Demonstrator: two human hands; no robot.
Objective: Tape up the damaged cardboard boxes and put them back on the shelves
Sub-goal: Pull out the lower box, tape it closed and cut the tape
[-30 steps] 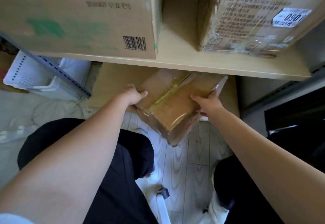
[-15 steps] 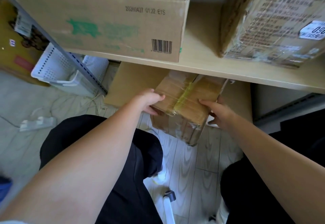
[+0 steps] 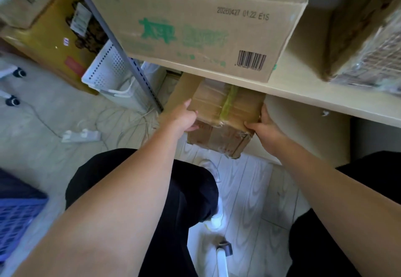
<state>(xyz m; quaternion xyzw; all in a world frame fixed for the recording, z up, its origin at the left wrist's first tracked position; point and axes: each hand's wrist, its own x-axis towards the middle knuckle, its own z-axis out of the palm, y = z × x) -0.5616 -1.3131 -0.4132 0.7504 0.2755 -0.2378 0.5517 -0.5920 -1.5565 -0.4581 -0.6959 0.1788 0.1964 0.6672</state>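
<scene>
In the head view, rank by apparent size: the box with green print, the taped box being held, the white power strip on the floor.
1. Box with green print, largest, though nearer the camera.
2. Taped box, partly hidden under the shelf.
3. White power strip, clearly smallest.

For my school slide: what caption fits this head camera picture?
Left hand and right hand hold a taped cardboard box at the lower shelf.

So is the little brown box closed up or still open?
Closed: the small brown cardboard box has its top flaps flat, sealed under clear tape and a yellow-green strip, between left hand and right hand.
</scene>
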